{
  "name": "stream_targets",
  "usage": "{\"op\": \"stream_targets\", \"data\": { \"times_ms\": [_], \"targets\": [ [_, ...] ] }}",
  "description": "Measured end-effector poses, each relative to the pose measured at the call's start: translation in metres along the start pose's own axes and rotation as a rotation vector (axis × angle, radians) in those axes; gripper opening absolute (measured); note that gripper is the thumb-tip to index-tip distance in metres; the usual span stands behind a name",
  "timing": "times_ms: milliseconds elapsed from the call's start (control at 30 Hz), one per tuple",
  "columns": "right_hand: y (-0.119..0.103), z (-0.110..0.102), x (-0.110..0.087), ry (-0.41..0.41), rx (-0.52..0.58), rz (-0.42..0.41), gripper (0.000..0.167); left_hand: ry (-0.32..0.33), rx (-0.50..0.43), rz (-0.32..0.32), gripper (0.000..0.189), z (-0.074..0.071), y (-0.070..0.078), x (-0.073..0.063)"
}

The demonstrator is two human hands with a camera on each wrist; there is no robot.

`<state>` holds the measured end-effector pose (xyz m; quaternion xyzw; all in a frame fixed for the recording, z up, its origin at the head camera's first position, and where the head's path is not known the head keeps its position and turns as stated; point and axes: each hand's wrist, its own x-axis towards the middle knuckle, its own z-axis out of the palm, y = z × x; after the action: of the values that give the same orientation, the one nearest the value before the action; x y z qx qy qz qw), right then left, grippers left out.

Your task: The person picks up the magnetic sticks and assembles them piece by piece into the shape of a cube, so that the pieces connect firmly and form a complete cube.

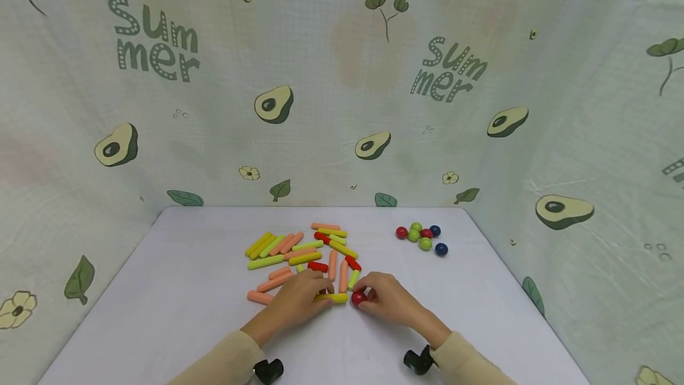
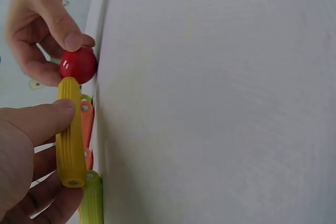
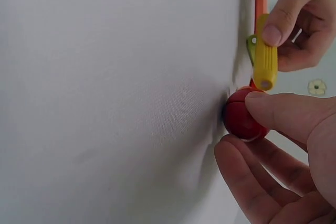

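Near the front middle of the table, my left hand (image 1: 301,300) pinches a yellow ridged plastic rod (image 2: 71,145) between thumb and fingers. The rod points toward a red ball (image 3: 241,115), which my right hand (image 1: 390,299) grips with its thumb and fingertips. Rod end and ball are very close together; whether they touch I cannot tell. Just beyond the hands lie an orange rod (image 1: 343,276), a light green rod (image 1: 354,279) and a short red rod (image 1: 352,263). Part of an orange rod (image 1: 259,297) shows left of my left hand.
Several loose rods, such as a yellow one (image 1: 305,258) and a green one (image 1: 265,262), are spread over the table's left middle. Toward the back right sit several balls, among them a green ball (image 1: 425,243) and a dark blue ball (image 1: 441,249). A patterned cloth (image 1: 331,135) surrounds the white table (image 1: 470,325).
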<state>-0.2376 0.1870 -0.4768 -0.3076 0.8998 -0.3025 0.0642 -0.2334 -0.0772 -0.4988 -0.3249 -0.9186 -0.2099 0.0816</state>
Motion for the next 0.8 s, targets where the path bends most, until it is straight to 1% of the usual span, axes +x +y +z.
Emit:
{"op": "stream_targets", "data": {
  "times_ms": [167,333,467,600,800],
  "targets": [
    [-0.0021,0.0029,0.0020,-0.001,0.001,-0.021,0.023,0.008,-0.004,0.013,0.011,-0.0006,0.0011,-0.0005],
    [-0.0028,0.0056,0.0027,0.007,-0.005,-0.037,0.024,-0.017,-0.018,0.001,0.011,-0.0012,0.0010,-0.0003],
    [-0.0034,0.0065,0.0031,0.009,-0.007,-0.031,0.024,-0.033,-0.029,-0.006,0.011,-0.0008,0.0009,0.0000],
    [-0.0034,0.0072,0.0044,0.010,0.009,0.000,0.024,-0.067,-0.044,-0.028,0.012,-0.0009,0.0020,-0.0006],
    [-0.0051,0.0075,0.0061,0.033,0.035,0.073,0.022,-0.110,-0.086,-0.065,0.015,-0.0024,0.0062,-0.0028]
  ]
}}
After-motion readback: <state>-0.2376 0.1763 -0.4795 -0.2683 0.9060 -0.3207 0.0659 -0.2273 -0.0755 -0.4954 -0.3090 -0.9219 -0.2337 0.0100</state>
